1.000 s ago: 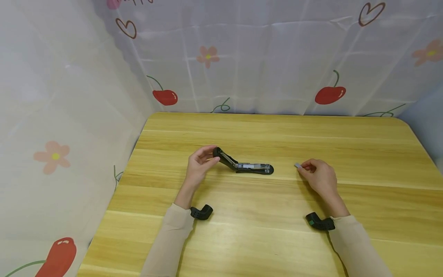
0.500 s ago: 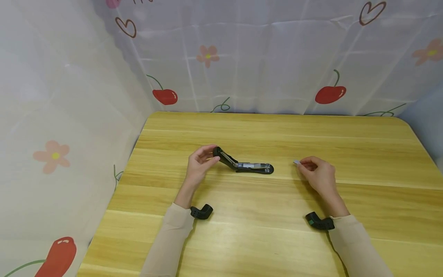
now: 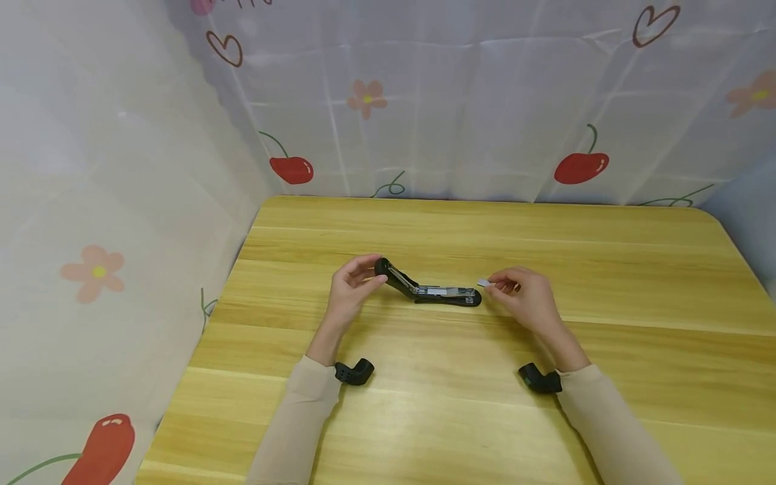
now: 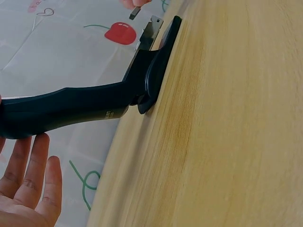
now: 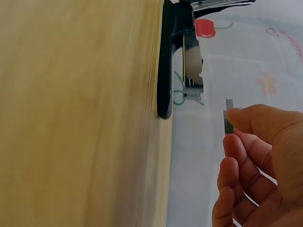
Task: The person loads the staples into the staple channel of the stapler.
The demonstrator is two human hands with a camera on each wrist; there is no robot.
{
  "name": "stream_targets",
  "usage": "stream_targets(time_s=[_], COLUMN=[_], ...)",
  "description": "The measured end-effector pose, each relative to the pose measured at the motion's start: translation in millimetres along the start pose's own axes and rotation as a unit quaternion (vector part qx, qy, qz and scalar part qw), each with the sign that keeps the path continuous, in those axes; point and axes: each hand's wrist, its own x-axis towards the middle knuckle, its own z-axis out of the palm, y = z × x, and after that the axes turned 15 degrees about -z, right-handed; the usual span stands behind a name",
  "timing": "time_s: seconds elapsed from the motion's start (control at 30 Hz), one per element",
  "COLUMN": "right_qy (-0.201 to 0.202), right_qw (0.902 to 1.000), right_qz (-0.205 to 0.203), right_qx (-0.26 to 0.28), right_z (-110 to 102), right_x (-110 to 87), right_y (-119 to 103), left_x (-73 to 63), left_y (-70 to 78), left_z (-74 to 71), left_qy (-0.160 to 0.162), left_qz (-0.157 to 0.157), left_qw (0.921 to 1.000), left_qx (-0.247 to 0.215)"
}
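A black stapler (image 3: 400, 284) rests on the table with its top arm swung up and back, baring the metal staple channel (image 3: 445, 291). My left hand (image 3: 349, 288) holds the raised end of that arm between thumb and fingers. Between the thumb and forefinger of my right hand (image 3: 527, 300) is pinched a small grey strip of staples (image 5: 228, 122). In the head view the strip lies just right of the stapler's front end, and the right wrist view shows a gap between them. The left wrist view shows the stapler's black casing (image 4: 71, 106) from the side.
The wooden table (image 3: 424, 404) carries the stapler near its middle. Behind it hangs a pale curtain (image 3: 448, 101) printed with cherries and flowers, and another sheet covers the left side. A black wrist camera (image 3: 354, 372) sits on the left wrist, with another (image 3: 539, 378) on the right.
My right hand has moved left with the staple strip, from well clear of the stapler to close beside its front end. The left hand and the stapler stay as they were.
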Motion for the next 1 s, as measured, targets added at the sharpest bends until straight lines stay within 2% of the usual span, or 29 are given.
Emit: stream_targets(time_s=[0.4, 0.7, 1.0], right_qy=[-0.075, -0.086, -0.087], right_qw=[0.997, 0.9962, 0.9961], right_qz=[-0.017, -0.014, -0.017], right_qx=[0.014, 0.004, 0.001], right_z=[15, 17, 17], right_x=[12.7, 13.0, 13.4], right_y=[-14, -12, -12], left_x=[0.2, 1.0, 0.5], left_y=[-0.3, -1.7, -0.9], left_z=[1.0, 0.5, 0.9], left_qy=[-0.002, -0.006, 0.004], left_qz=[-0.004, 0.005, -0.003], left_qw=[1.0, 1.0, 1.0], left_qx=[0.001, -0.001, -0.006])
